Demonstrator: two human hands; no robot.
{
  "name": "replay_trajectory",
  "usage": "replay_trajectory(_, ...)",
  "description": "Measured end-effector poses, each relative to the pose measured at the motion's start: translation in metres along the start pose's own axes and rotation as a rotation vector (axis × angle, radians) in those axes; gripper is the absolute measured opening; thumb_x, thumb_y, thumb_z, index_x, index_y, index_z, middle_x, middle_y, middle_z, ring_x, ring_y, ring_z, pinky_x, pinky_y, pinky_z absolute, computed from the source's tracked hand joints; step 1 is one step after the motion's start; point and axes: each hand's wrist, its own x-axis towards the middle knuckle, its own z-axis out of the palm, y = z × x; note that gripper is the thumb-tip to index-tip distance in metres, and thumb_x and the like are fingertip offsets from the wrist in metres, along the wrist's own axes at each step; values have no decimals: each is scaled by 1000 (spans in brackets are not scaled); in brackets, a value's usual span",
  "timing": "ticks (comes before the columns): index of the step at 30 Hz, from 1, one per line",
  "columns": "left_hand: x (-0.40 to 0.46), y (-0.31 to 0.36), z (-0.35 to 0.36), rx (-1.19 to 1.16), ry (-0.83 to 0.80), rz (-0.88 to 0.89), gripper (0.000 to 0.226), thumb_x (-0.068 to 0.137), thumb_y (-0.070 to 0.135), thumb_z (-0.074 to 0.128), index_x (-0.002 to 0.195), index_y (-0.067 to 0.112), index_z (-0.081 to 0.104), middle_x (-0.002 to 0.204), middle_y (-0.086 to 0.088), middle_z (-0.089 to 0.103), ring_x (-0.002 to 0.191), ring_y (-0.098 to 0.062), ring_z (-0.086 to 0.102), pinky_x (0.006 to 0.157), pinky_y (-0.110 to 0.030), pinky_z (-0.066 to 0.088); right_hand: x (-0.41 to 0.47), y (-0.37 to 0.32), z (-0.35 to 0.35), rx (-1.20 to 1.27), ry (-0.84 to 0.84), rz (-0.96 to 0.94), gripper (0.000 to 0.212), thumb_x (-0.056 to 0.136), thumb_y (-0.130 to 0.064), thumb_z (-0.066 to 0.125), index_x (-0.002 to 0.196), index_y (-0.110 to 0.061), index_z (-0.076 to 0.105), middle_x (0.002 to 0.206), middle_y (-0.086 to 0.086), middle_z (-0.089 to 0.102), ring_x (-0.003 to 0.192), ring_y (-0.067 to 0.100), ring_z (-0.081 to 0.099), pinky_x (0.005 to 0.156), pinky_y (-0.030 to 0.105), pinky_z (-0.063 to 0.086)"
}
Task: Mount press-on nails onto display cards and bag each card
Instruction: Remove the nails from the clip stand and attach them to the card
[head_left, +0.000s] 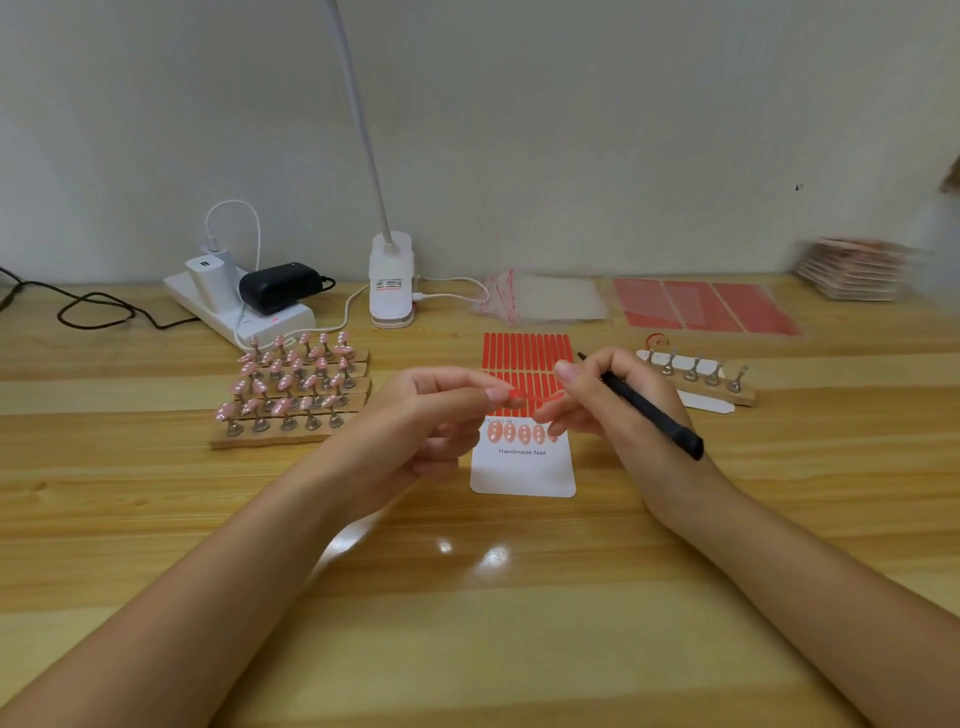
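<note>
Nail craft workbench, nail stands (291, 389), desk lamp (390, 280)

Two bare forearms and hands (441, 415), sleeveless, no rings or watch.

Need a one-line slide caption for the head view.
Left hand pinches a red strip while right hand holds a black pen above the nail card.

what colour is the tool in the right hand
Black; the tool in the right hand shows best in the head view.
</note>
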Motion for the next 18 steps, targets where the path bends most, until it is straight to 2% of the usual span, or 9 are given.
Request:
replay_trajectory(3,0,0,-2,47,-14,-20,21,67,35,70,81,20,74,47,8,31,41,-5,26,37,-14,24,0,-1,0,31,-21,-28,24,77,-24,63,74,-10,44,59,3,66,58,12,64,59,19,51)
replay_trajectory(5,0,-1,-2,79,-11,-30,20,68,35,70,80,20,74,46,9,33,40,-5,26,37,-15,24,0,1,0,52,-26,-32,22,82,-7,63,73,-11,43,56,2,62,56,9,61,57,18,49)
replay_trajectory(7,-1,-1,-2,111,2,-35,16,72,34,72,80,21,74,45,9,34,40,-5,26,37,-14,24,0,0,-1,51,-24,-36,23,83,1,60,74,-11,43,57,1,60,56,8,61,56,18,49)
replay_trajectory(12,1,2,-2,263,145,-84,17,77,28,66,82,16,75,43,8,39,40,-6,29,37,-14,25,-1,-1,-1,-166,84,-197,24,84,-1,62,73,-14,45,69,18,60,62,9,64,62,17,51)
replay_trajectory(15,1,4,-2,335,182,-115,15,81,26,66,82,13,74,42,7,39,39,-7,28,36,-14,26,-5,1,2,-385,163,-346,29,82,-5,65,69,-19,44,68,10,59,66,15,59,68,19,48)
replay_trajectory(18,1,6,-3,363,222,-121,15,80,27,68,82,14,74,42,8,37,39,-6,29,36,-15,27,-8,4,5,-450,175,-416,32,81,-3,67,67,-18,43,66,3,55,65,14,53,66,21,45)
